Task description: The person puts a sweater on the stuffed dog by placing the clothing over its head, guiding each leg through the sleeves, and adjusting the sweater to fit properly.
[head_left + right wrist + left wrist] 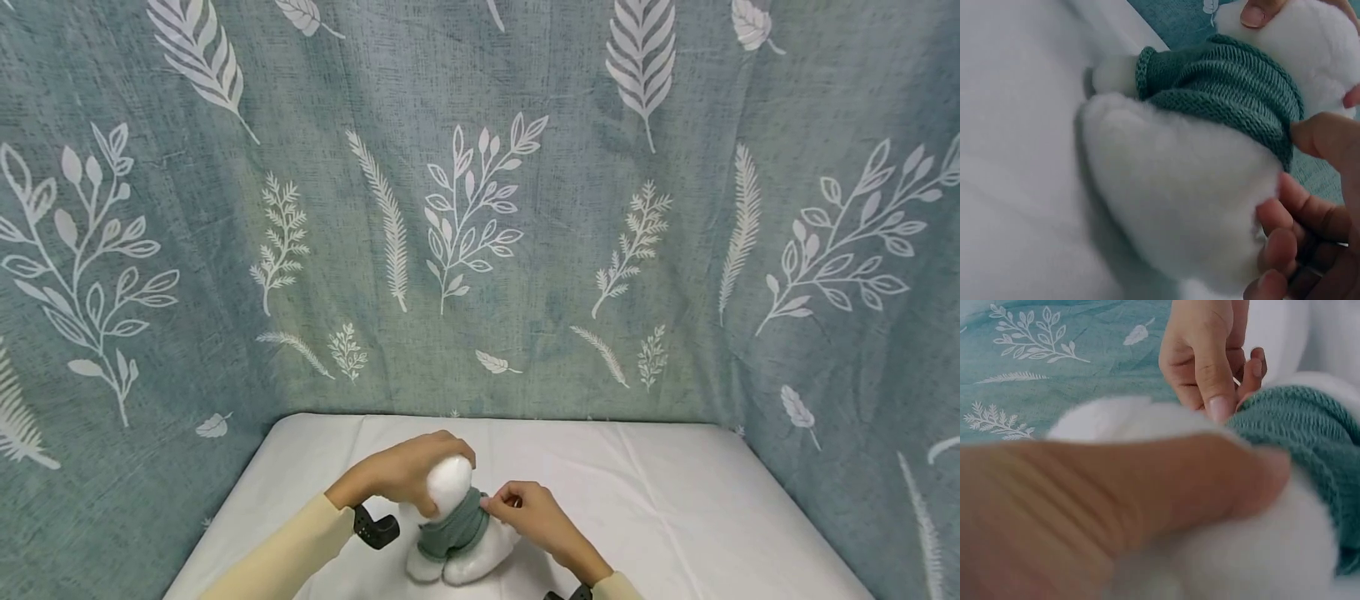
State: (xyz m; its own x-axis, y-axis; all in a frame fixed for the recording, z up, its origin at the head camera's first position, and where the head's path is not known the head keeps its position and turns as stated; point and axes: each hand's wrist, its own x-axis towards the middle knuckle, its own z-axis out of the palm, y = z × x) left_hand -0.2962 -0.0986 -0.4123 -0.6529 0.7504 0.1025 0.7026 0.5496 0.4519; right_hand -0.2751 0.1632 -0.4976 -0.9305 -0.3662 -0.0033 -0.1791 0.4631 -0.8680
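A white fluffy plush toy sits on the white surface, dressed in a green knitted sweater. My left hand grips the toy's rounded head from above, thumb on one side and fingers on the other. At the sweater's edge, my right hand pinches the knit between thumb and fingers. The right wrist view shows the sweater bunched up around the upper body, one short sleeve over an arm, and the lower body bare. The toy's face is hidden.
A white-covered table lies under the toy. Blue-green curtains with white leaf prints hang behind it and at both sides. A black wrist device sits on my left wrist, below the cream sleeve.
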